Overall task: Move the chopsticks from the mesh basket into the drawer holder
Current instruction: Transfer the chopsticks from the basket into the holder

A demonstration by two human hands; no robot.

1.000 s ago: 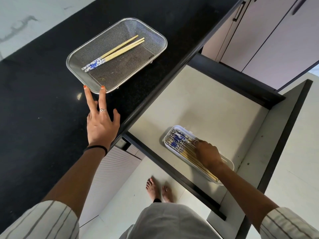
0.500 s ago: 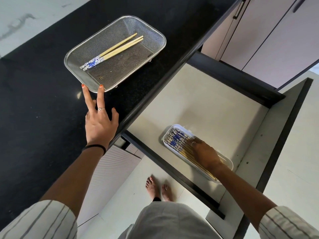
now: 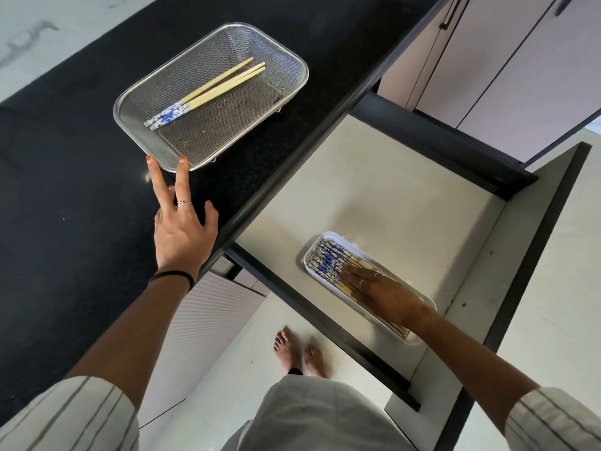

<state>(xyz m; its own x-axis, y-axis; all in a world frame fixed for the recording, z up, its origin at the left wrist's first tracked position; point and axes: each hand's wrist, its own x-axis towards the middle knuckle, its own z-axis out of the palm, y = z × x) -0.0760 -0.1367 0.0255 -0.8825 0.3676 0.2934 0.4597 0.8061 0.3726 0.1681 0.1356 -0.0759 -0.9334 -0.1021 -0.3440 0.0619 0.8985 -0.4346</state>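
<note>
A metal mesh basket (image 3: 136, 99) stands on the black counter and holds three wooden chopsticks (image 3: 214, 89) with blue-and-white handles. My left hand (image 3: 182, 232) rests flat on the counter, two fingertips touching the basket's near rim, holding nothing. In the open drawer lies a white holder (image 3: 328, 237) filled with several matching chopsticks (image 3: 328, 260). My right hand (image 3: 380, 291) lies flat on those chopsticks with fingers spread, covering their middle.
The black counter (image 3: 65, 190) runs along the left, its edge above the open drawer (image 3: 374, 190). The drawer's dark front rail (image 3: 318, 317) is near my bare feet (image 3: 296, 351). Pale cabinet doors (image 3: 520, 60) stand at the upper right.
My right hand has slid along the holder towards the blue handles and flattened out over the chopsticks. My left hand stays at the basket rim.
</note>
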